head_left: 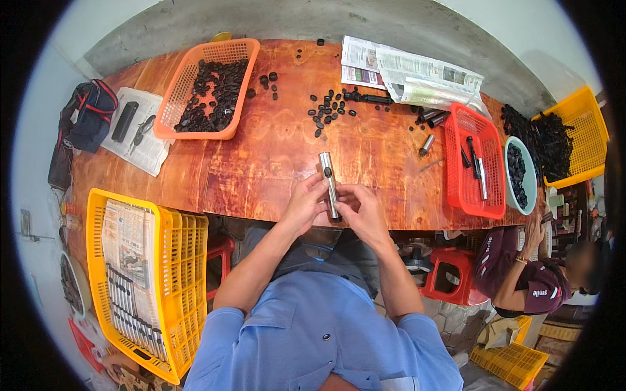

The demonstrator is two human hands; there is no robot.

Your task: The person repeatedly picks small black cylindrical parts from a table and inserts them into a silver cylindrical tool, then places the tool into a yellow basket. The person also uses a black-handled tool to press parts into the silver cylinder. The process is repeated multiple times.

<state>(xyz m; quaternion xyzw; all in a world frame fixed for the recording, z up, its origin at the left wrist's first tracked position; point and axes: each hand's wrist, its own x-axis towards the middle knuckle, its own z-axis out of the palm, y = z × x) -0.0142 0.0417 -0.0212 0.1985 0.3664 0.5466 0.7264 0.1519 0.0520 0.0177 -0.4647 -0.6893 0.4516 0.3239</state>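
Note:
Over the table's near edge I hold a shiny metal tube (332,191) tilted away from me, its far end pointing at the table's middle. A small black oval piece (328,173) sits on its upper side. My left hand (304,203) grips the tube from the left, thumb and fingers beside the oval piece. The fingers of my right hand (360,210) close round its lower part, near a dark near end. Beyond them, several loose black oval pieces (329,112) lie scattered on the wooden table (261,176).
An orange basket (171,116) of small black parts stands at the far left. On the right are a red basket (462,189) with tubes and a pale bowl (529,171). A yellow crate (184,274) with finished-looking tubes on newspaper stands left. A co-worker (515,270) sits right.

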